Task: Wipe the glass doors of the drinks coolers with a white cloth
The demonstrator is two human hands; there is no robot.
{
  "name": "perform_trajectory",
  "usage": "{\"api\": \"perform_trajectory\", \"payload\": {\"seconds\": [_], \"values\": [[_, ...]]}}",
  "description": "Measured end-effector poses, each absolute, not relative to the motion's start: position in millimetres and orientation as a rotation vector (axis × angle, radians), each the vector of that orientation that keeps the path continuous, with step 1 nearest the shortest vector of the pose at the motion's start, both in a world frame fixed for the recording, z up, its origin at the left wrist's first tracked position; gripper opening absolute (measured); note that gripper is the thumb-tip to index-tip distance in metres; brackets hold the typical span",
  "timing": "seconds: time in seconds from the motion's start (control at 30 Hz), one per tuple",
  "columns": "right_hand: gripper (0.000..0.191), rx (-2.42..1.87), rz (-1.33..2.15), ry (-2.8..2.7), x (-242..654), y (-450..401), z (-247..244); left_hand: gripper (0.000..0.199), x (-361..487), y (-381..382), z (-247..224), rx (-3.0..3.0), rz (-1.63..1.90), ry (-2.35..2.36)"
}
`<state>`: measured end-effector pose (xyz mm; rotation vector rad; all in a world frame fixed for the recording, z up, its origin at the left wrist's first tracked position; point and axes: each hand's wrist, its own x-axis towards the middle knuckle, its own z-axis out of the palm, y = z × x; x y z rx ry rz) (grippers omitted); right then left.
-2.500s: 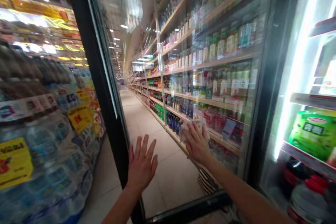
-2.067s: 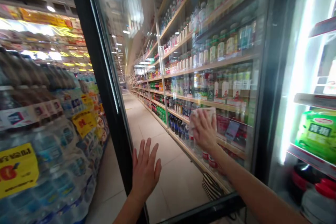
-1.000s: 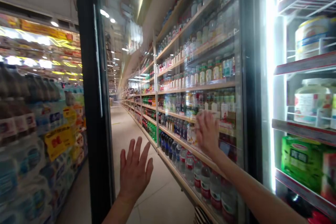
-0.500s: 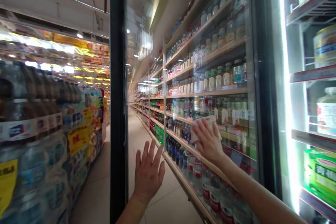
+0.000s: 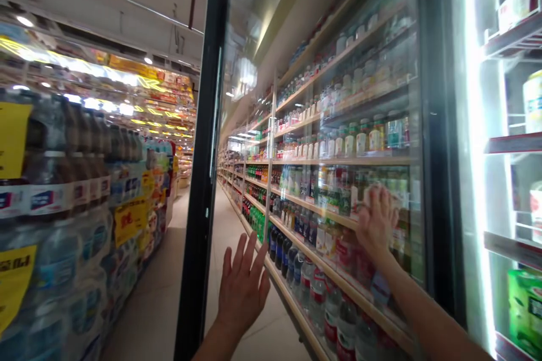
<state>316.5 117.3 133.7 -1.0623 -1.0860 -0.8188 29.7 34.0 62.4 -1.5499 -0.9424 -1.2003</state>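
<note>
In the head view, a glass fridge door [image 5: 249, 101] with a black frame [image 5: 198, 180] stands swung open in front of me. My left hand [image 5: 244, 285] is raised at the lower middle, its fingers spread and palm towards the glass; it holds nothing. Further right and higher, my right hand [image 5: 376, 228] presses a pale wiping cloth [image 5: 395, 203] flat on the pane. Motion smears its fingers, and most of the cloth is hidden beneath them. Shelves of bottles [image 5: 347, 144] show through the glass, mixed with reflections.
Lit fridge shelves [image 5: 514, 144] with jars and a green pack [image 5: 525, 307] are at the right. Stacked bottled drinks [image 5: 55, 259] with yellow price signs [image 5: 129, 220] line the left. A tiled aisle floor [image 5: 152, 299] runs between the stacks and the door.
My right hand has slid right across the glass with the cloth. My left hand keeps nearly the same place. The view has shifted, and the door frame now appears tilted and further right at its top.
</note>
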Motion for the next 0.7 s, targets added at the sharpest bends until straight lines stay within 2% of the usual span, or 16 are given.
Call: {"api": "perform_trajectory", "payload": {"seconds": [0.1,0.27,0.33,0.53,0.6,0.7], "values": [[0.056,-1.13,-0.739,-0.946,320,119,142,0.057,30,35,62,-1.55,-1.211,-0.947],[0.053,-0.73,-1.168,-1.699,275,94,125,0.055,31,32,65,-1.561,-1.241,-0.931],[0.051,-0.663,-1.214,-1.797,283,96,130,0.056,31,31,66,-1.564,-1.236,-0.924],[0.055,-1.118,-0.781,-1.005,321,117,179,0.06,31,33,64,-1.575,-1.247,-0.91],[0.055,-1.053,-0.882,-1.189,301,111,181,0.059,32,31,65,-1.586,-1.266,-0.91],[0.057,-0.74,-1.18,-1.713,275,99,176,0.058,32,24,76,-1.594,-1.275,-0.9]]}}
